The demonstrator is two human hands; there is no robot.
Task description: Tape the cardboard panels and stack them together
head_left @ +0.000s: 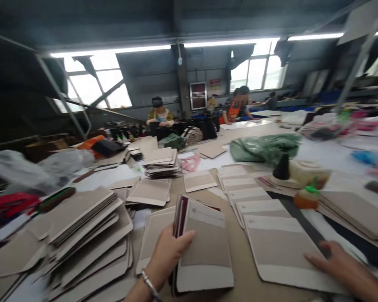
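My left hand (pixel 168 251) grips a small upright bundle of beige fabric-faced panels (pixel 206 235), thumb across the front panel and fingers behind it. The bundle leans slightly, its lower edge near the table, and a dark red layer shows at its left side. My right hand (pixel 340 264) is at the right edge of the nearest panel (pixel 280 247) in an overlapping row. Its thumb reaches over that panel, and its other fingers are apart from the thumb, slightly blurred. Behind my left hand lies another flat beige panel (pixel 156 230).
A slumped pile of panels (pixel 94 239) fills the left, with a neater stack (pixel 162 161) farther back. At right are an orange bottle with a green cap (pixel 307 196), a dark cone (pixel 282 167) and panels (pixel 359 209). A green plastic bag (pixel 264 149) lies behind. Two people work across the table.
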